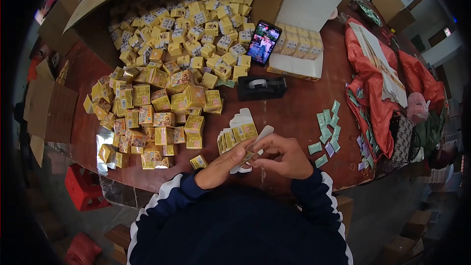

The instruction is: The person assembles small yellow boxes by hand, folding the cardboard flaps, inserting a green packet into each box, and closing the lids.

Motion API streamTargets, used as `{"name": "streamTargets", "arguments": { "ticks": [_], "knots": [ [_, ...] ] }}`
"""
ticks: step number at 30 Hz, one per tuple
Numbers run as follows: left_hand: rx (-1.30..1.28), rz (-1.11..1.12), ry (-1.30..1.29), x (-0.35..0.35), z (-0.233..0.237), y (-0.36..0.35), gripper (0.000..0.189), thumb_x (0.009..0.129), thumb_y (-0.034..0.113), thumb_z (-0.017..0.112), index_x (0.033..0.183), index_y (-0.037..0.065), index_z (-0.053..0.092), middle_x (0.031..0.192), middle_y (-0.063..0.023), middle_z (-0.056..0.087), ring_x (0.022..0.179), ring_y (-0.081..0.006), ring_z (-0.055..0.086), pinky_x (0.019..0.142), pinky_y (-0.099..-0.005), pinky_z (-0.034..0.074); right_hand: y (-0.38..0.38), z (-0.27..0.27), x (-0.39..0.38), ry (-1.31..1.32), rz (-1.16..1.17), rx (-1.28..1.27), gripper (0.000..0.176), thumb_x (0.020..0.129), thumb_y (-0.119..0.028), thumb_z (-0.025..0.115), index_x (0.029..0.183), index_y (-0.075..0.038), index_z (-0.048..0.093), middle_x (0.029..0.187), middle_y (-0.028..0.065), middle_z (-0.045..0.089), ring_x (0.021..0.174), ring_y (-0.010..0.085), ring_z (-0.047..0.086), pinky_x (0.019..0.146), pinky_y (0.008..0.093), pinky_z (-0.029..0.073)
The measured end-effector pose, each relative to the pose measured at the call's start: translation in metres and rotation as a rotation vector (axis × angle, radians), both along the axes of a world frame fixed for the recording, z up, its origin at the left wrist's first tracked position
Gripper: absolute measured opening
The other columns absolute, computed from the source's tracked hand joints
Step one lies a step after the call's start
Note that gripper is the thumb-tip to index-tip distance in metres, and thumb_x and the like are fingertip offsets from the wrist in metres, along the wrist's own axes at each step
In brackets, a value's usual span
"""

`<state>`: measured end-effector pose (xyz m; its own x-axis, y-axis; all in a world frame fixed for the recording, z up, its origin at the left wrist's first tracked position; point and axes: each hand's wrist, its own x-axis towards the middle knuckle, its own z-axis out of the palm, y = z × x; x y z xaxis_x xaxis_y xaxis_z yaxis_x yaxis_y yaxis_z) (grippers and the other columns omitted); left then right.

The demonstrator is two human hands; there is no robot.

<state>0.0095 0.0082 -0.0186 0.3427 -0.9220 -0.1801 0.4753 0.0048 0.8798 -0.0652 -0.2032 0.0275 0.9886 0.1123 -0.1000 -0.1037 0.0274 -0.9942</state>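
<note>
My left hand point(223, 167) and my right hand point(287, 157) meet at the table's front edge around one small yellow carton point(249, 156). The left fingers and thumb hold its side. At its end, the right thumb and fingers are closed on the carton, whose white flap point(265, 132) sticks up beyond them. Just behind the left hand lies a fanned stack of flat, unfolded cartons point(238, 135), partly covered by my fingers. One small closed carton point(198, 162) sits left of the left wrist.
Wrapped yellow boxes point(162, 103) pile up on the left, before a large cardboard box spilling small yellow cartons point(196, 24). A black tape dispenser point(261, 88), a lit phone point(265, 42) and an open display box point(297, 64) stand behind. Green sachets point(326, 126) lie right, near red plastic bags point(368, 93).
</note>
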Motion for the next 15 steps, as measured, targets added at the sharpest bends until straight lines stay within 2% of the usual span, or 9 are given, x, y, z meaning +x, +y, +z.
{"name": "streamTargets", "arguments": {
  "ticks": [2, 4, 5, 7, 8, 9, 10, 11, 15],
  "knots": [
    [0.000, -0.028, -0.020, -0.001, 0.005, -0.001, 0.072, 0.107, 0.052, 0.027, 0.156, 0.000, 0.018, 0.153, -0.0149, 0.036, 0.141, -0.0232, 0.037, 0.115, -0.0334, 0.031, -0.005, 0.001, 0.003, 0.039, 0.077, -0.041, 0.017, 0.088, -0.001, 0.072, 0.105, 0.000, 0.068, 0.094, 0.0092, 0.071, 0.089, 0.0156, 0.071, 0.074, 0.0275, 0.056],
    [0.032, -0.037, -0.118, -0.004, 0.008, -0.001, 0.072, 0.107, 0.051, 0.031, 0.157, 0.000, 0.018, 0.153, -0.0153, 0.036, 0.140, -0.0231, 0.037, 0.115, -0.0331, 0.030, -0.010, 0.000, 0.007, -0.111, 0.345, -0.227, 0.018, 0.088, -0.006, 0.073, 0.103, 0.002, 0.068, 0.088, 0.0099, 0.071, 0.088, 0.0166, 0.072, 0.074, 0.0276, 0.057],
    [0.064, -0.045, -0.216, -0.006, 0.009, -0.001, 0.072, 0.107, 0.050, 0.034, 0.157, 0.000, 0.017, 0.153, -0.0157, 0.036, 0.140, -0.0231, 0.037, 0.115, -0.0328, 0.030, -0.010, 0.001, 0.007, -0.111, 0.347, -0.226, 0.018, 0.088, -0.006, 0.073, 0.103, 0.002, 0.068, 0.088, 0.0099, 0.071, 0.088, 0.0166, 0.072, 0.074, 0.0276, 0.057],
    [0.068, -0.068, -0.227, -0.004, 0.007, 0.001, 0.072, 0.106, 0.046, 0.042, 0.156, 0.000, 0.020, 0.151, -0.0159, 0.038, 0.138, -0.0228, 0.039, 0.113, -0.0329, 0.031, -0.011, 0.005, 0.005, 0.185, 0.452, -0.078, 0.022, 0.085, -0.011, 0.077, 0.101, 0.002, 0.070, 0.089, 0.0098, 0.071, 0.084, 0.0189, 0.071, 0.074, 0.0288, 0.055],
    [0.072, -0.092, -0.237, -0.002, 0.006, 0.002, 0.072, 0.105, 0.043, 0.049, 0.155, -0.001, 0.022, 0.149, -0.0162, 0.041, 0.136, -0.0226, 0.041, 0.112, -0.0330, 0.033, -0.013, 0.003, 0.006, 0.185, 0.451, -0.079, 0.022, 0.085, -0.011, 0.077, 0.101, 0.002, 0.070, 0.089, 0.0098, 0.071, 0.084, 0.0189, 0.071, 0.074, 0.0288, 0.055],
    [0.071, -0.092, -0.237, -0.002, 0.007, 0.003, 0.072, 0.105, 0.043, 0.049, 0.155, -0.001, 0.022, 0.149, -0.0162, 0.041, 0.136, -0.0226, 0.041, 0.112, -0.0330, 0.033, -0.016, -0.002, 0.008, 0.029, 0.518, -0.141, 0.026, 0.085, -0.013, 0.077, 0.105, 0.001, 0.069, 0.091, 0.0103, 0.071, 0.085, 0.0210, 0.071, 0.075, 0.0312, 0.055],
    [0.097, -0.108, -0.281, -0.001, 0.009, 0.005, 0.071, 0.101, 0.038, 0.058, 0.152, -0.001, 0.029, 0.142, -0.0153, 0.047, 0.130, -0.0216, 0.046, 0.109, -0.0323, 0.037, -0.017, -0.005, 0.009, -0.127, 0.584, -0.202, 0.029, 0.085, -0.015, 0.077, 0.109, 0.000, 0.068, 0.092, 0.0108, 0.071, 0.087, 0.0231, 0.070, 0.075, 0.0336, 0.054],
    [0.124, -0.122, -0.324, -0.001, 0.011, 0.006, 0.070, 0.097, 0.033, 0.067, 0.149, -0.002, 0.036, 0.136, -0.0143, 0.054, 0.125, -0.0206, 0.052, 0.105, -0.0317, 0.041, -0.016, -0.007, 0.009, -0.128, 0.586, -0.201, 0.029, 0.085, -0.015, 0.077, 0.109, 0.000, 0.068, 0.092, 0.0108, 0.071, 0.087, 0.0231, 0.070, 0.075, 0.0336, 0.054],
    [0.157, -0.065, -0.173, -0.002, 0.013, 0.004, 0.064, 0.089, 0.025, 0.077, 0.139, -0.004, 0.049, 0.121, -0.0110, 0.064, 0.113, -0.0179, 0.059, 0.098, -0.0296, 0.046, -0.013, -0.005, 0.007, -0.141, 0.567, -0.235, 0.034, 0.084, -0.018, 0.079, 0.112, -0.002, 0.067, 0.092, 0.0115, 0.071, 0.085, 0.0272, 0.070, 0.074, 0.0348, 0.053]
  ]
}}
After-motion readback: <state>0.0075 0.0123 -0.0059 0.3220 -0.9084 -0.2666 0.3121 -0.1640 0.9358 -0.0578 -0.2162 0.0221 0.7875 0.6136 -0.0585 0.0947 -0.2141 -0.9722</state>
